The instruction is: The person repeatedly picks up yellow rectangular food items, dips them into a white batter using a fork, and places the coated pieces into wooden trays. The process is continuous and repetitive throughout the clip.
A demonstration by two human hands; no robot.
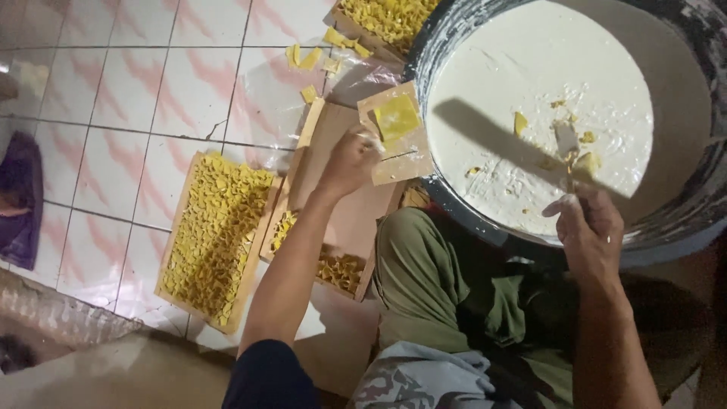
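A small board with a yellow square is held beside a big basin of white batter.

The board (394, 135) is gripped at its near edge by the left hand (347, 160); it looks light and stiff, best held by the rim, clear of the soft, likely slippery square (397, 117). A spatula (568, 144) is clasped by the right hand (589, 227) over the basin (681, 227). Trays of yellow pieces (216, 235) lie on the tiled floor (136, 113).

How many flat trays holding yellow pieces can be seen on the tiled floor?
3. One full tray lies on the tiles at left; a second tray beside it is partly filled, under the left arm; a third tray sits at the top edge, cropped. More may lie out of frame.
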